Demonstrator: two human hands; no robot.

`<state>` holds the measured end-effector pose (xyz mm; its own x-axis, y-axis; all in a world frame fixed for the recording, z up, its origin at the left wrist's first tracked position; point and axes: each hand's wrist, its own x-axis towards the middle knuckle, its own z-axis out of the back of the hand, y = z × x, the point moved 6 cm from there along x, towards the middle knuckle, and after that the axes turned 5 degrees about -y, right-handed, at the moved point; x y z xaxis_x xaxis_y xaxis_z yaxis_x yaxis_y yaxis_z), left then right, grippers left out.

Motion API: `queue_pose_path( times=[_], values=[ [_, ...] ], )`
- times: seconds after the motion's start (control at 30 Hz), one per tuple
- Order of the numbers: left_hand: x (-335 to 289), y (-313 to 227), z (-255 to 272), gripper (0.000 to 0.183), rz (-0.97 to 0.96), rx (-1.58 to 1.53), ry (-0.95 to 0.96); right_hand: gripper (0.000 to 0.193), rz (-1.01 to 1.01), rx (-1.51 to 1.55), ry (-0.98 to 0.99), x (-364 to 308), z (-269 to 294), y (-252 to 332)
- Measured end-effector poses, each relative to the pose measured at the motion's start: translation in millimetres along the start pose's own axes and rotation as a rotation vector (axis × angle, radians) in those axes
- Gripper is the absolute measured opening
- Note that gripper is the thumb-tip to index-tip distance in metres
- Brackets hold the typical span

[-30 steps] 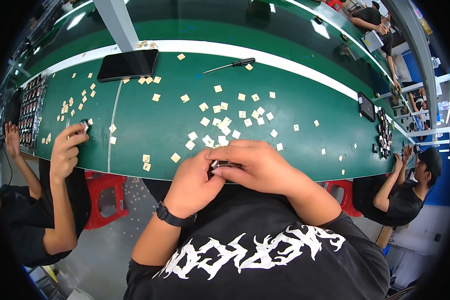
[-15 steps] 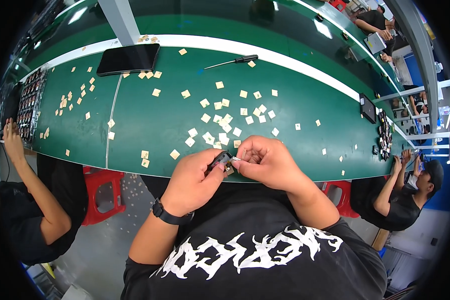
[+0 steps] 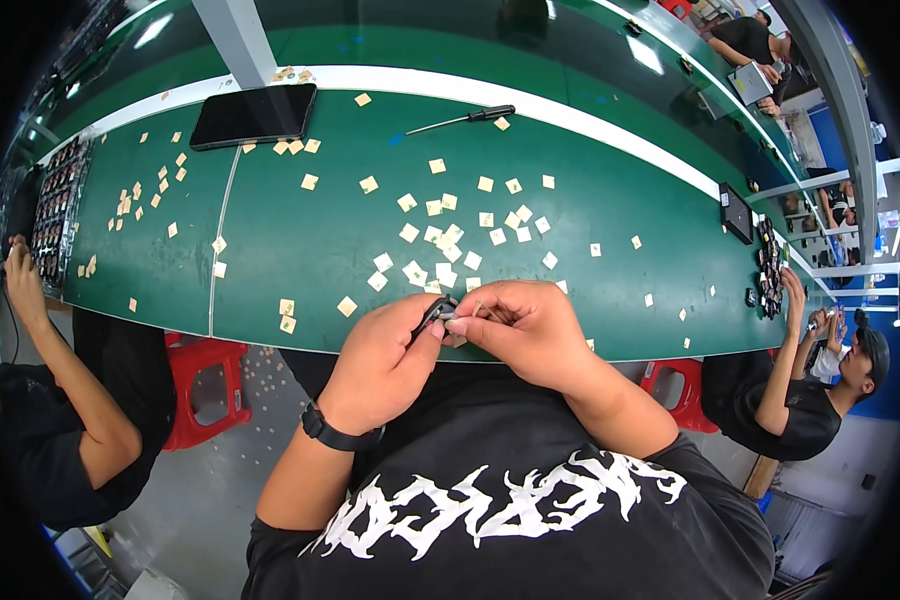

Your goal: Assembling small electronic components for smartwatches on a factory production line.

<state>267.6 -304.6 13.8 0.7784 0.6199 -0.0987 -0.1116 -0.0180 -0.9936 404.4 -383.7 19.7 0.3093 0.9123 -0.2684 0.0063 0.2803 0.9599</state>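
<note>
My left hand [image 3: 378, 350], with a dark band on its wrist, is closed around a small black device [image 3: 436, 312] at the table's near edge. The fingers cover most of that device. My right hand [image 3: 532, 330] meets it from the right, its thumb tip against the device and its fingers curled in a pinch. A tiny pale sliver [image 3: 478, 308] shows by the right fingertips; what they grip is too small to make out. Many small pale square pieces [image 3: 415, 270] lie scattered just beyond my hands on the green table [image 3: 620, 310].
A black phone-like slab [image 3: 253, 116] and a screwdriver [image 3: 462, 120] lie toward the far edge. Trays of small parts [image 3: 62, 210] stand at left; black parts [image 3: 770, 268] and a dark box [image 3: 737, 213] are at right. Co-workers sit on both sides, near red stools [image 3: 207, 385].
My right hand has come slightly down and left, its thumb now against the device. The whitish piece between its fingertips is less visible. The right co-worker's hand has reached toward the black parts.
</note>
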Motion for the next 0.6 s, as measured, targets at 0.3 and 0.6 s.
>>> queue_pose_path(
  times=[0.3, 0.6],
  values=[
    [-1, 0, 3, 0.025, -0.045, 0.036, 0.084, 0.009, -0.067, -0.059, 0.002, 2, -1, -7],
    [1, 0, 6, 0.019, -0.02, -0.019, 0.158, 0.02, -0.195, -0.091, -0.121, 18, 4, -7]
  ],
)
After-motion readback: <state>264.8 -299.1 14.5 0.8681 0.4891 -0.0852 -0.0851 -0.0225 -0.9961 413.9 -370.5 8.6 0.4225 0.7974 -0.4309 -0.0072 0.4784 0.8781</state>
